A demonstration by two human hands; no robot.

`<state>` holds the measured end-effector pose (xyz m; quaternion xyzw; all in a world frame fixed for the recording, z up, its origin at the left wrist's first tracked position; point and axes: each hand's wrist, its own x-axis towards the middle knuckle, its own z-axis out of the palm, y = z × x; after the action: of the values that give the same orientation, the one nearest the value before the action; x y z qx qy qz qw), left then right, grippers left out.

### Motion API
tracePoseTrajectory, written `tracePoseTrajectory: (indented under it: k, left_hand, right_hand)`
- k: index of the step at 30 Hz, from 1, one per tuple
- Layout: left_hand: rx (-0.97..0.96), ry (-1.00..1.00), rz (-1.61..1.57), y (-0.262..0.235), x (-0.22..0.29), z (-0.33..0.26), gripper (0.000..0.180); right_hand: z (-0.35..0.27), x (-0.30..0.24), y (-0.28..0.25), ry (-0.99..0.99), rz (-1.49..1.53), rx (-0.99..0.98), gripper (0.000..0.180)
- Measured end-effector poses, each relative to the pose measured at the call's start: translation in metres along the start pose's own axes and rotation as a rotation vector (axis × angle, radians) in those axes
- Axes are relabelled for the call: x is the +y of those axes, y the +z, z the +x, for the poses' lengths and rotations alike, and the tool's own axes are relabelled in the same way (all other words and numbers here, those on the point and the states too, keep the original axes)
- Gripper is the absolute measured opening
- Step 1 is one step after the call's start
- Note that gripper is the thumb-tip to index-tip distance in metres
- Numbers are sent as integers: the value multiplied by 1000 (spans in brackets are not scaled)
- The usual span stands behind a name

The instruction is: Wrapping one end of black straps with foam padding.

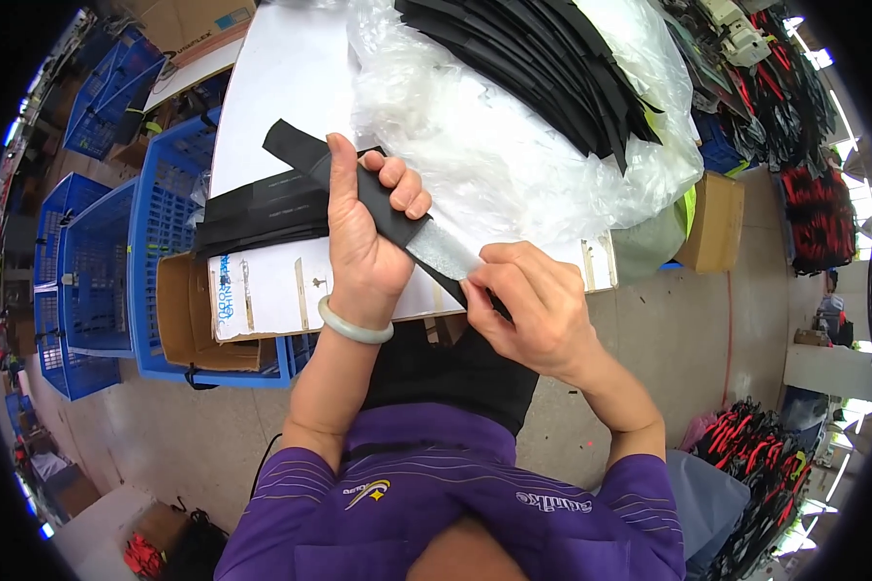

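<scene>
Between my two hands runs a black fabric strip (389, 205), slanting from upper left to lower right over the table's front edge. My left hand (366, 228) is closed round its middle, thumb pointing up and fingers curled over the far side. At the strip's lower right end, my right hand (538, 305) pinches a pale, translucent piece (444, 252) that lies against the black fabric. A stack of black strips (262, 215) rests on the table just left of my left hand. Farther back, a large fanned pile of black strips (543, 68) lies on clear plastic.
The white table (281, 58) carries crumpled clear plastic sheeting (513, 184). Blue crates (170, 194) and an open cardboard box (189, 329) stand at its left. Another cardboard box (715, 223) is at the right. Bundles of black and red pieces (756, 450) lie farther right.
</scene>
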<state>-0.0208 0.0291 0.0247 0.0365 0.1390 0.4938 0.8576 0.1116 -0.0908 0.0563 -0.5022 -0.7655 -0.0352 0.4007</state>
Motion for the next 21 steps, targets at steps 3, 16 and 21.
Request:
tracePoseTrajectory:
  k: [3,16,21]
  left_hand:
    - [-72,68,112,2,-8,-6,42]
    - [-20,-82,-25,-2,-9,-4,45]
    - [-27,-109,19,-4,-18,-8,44]
  right_hand:
    - [6,-3,5,325,328,-107,14]
    - [6,10,17,99,232,18,21]
    - [2,15,39,120,251,178,22]
